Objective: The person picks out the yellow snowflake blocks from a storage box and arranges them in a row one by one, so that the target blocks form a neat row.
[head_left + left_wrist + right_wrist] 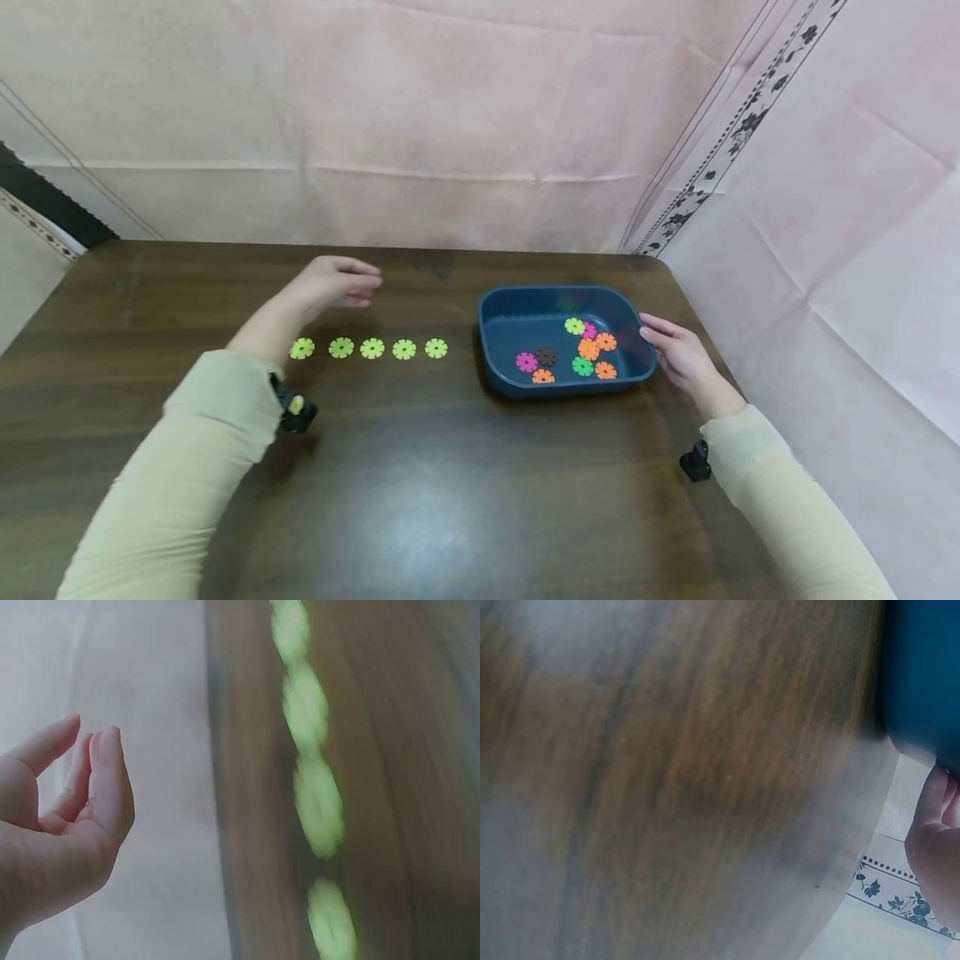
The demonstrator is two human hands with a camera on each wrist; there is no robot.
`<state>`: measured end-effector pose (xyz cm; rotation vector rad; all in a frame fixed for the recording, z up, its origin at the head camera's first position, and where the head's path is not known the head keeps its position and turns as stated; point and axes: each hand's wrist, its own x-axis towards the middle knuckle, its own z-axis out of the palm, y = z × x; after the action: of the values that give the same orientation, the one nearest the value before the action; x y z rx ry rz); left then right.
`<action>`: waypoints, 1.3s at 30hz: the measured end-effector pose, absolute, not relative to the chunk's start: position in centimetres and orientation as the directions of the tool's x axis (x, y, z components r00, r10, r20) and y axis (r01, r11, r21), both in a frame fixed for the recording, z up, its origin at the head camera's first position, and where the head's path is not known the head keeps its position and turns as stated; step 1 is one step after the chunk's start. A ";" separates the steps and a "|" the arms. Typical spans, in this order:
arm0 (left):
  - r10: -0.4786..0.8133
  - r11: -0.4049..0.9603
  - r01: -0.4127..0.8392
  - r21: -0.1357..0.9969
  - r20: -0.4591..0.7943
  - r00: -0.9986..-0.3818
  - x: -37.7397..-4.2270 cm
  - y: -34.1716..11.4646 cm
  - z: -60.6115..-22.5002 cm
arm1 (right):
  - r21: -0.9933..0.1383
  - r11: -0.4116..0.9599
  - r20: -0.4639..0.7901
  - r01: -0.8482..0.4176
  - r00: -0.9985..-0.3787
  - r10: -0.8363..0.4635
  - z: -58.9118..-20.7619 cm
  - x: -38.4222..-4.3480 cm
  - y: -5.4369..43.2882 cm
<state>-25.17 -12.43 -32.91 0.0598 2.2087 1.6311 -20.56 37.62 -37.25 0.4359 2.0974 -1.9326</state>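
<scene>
A row of several yellow-green flower-shaped discs lies on the brown table, left of a blue tray. My left hand is raised behind the row with nothing in its fingers. In the left wrist view that hand has loosely bent fingers, thumb apart from them, and the discs look blurred. My right hand grips the tray's right rim between thumb and fingers. Only part of this hand shows in the right wrist view, at the tray's corner.
Inside the tray lie orange discs, pink discs, a green disc, a dark disc and a yellow-green disc. Pale patterned cloth hangs behind the table and at its right side.
</scene>
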 end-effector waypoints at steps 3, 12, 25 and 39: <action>0.290 0.273 -0.187 0.944 -0.266 -0.919 -25.7 -8.3 -32.1 | -0.922 0.057 -0.381 0.383 -0.923 0.049 -37.2 -20.5 37.7; 0.338 0.195 -0.213 0.957 -0.269 -0.902 -26.3 2.0 -31.0 | -0.915 0.103 -0.384 0.390 -0.920 0.073 -37.1 -20.5 37.6; 0.419 0.146 -0.282 0.948 -0.317 -0.851 -26.3 11.5 -33.0 | -0.920 0.123 -0.363 0.373 -0.927 0.093 -37.6 -20.6 37.6; 0.298 0.115 -0.308 0.944 -0.329 -0.896 -26.6 16.9 -35.9 | -0.930 0.121 -0.336 0.347 -0.936 0.105 -37.7 -20.5 37.7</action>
<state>-26.55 16.85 -35.95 -0.0099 1.9586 1.8322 -20.52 37.72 -37.71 0.4513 2.2029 -1.9144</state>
